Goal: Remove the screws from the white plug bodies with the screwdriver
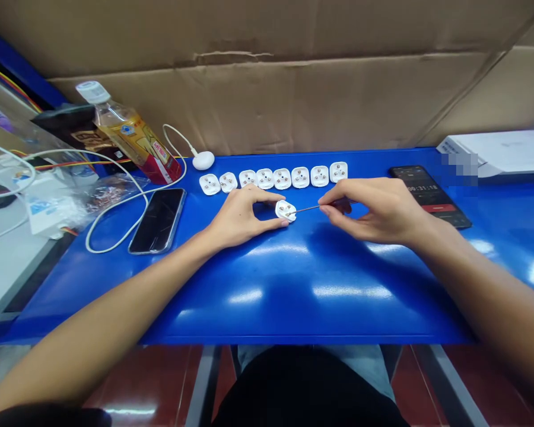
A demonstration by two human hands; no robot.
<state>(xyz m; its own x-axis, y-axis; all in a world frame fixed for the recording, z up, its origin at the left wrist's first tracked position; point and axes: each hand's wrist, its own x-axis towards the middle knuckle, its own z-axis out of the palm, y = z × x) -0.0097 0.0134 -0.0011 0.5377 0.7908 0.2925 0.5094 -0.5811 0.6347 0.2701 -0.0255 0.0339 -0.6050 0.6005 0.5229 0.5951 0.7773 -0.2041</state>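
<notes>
The left grip [244,216] pinches a white three-pin plug [285,210] between thumb and fingertips, apparently to steady it against the slim screwdriver [309,209] held closed in the right grip [369,210], its tip at the plug's face. Just beyond both grips, a row of matching plugs [282,178] lies within easy reach on the blue tabletop [249,308].

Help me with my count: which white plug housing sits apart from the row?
The white plug housing held by the left hand, with the screwdriver in the right hand touching it; the row of eight others lies beyond.
</notes>
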